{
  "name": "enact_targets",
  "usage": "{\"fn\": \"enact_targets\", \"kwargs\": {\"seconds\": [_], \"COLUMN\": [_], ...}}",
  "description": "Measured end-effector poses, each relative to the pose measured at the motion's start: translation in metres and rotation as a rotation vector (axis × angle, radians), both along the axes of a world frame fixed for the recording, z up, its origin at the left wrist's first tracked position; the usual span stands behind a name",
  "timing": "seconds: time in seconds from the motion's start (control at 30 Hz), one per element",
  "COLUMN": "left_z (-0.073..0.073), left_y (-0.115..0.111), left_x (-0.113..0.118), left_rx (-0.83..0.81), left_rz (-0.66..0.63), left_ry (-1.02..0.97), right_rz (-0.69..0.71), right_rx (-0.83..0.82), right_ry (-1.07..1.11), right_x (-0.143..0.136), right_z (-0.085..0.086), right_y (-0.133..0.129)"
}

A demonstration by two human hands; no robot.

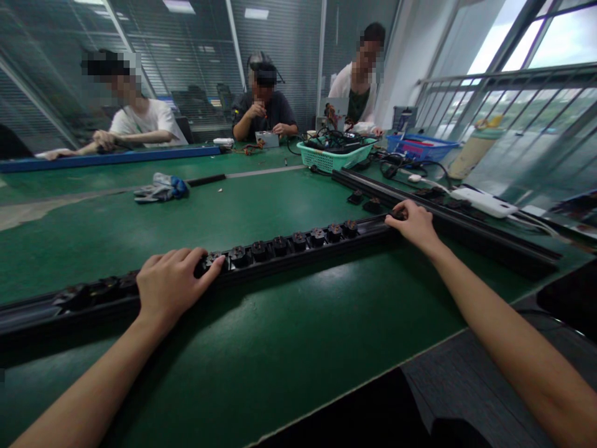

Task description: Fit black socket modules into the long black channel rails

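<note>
holding socket rail (pixel 289 259) and dark piece (pixel 398 215), hands (pixel 175 283) (pixel 414 225) before glove (pixel 163 188) and basket (pixel 329 162).

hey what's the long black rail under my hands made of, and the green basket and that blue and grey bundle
Black rail: probably metal, dark-coated; long straight edges and a soft sheen, though rigid plastic is possible.
Green basket: looks like moulded plastic, satin; regular holes pierce its wall.
Blue and grey bundle: likely fabric, matte; soft, crumpled folds.
</note>
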State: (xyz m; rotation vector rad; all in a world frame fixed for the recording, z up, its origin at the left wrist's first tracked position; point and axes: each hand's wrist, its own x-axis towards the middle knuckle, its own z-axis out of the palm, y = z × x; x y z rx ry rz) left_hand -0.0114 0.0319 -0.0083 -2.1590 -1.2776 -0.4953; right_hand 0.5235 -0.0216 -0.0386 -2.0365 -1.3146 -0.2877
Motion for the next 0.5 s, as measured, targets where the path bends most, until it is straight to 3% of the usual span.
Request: {"fn": "enact_targets", "kwargs": {"seconds": [0.5], "left_z": [0.001], "left_y": [0.000], "left_x": [0.000], "left_rx": [-0.003], "left_rz": [-0.001], "left_ry": [0.000], "right_rz": [-0.107], "right_rx": [-0.068], "right_ry": [0.003], "right_x": [0.014], "right_z": [0.002], "right_y": [-0.003]}}
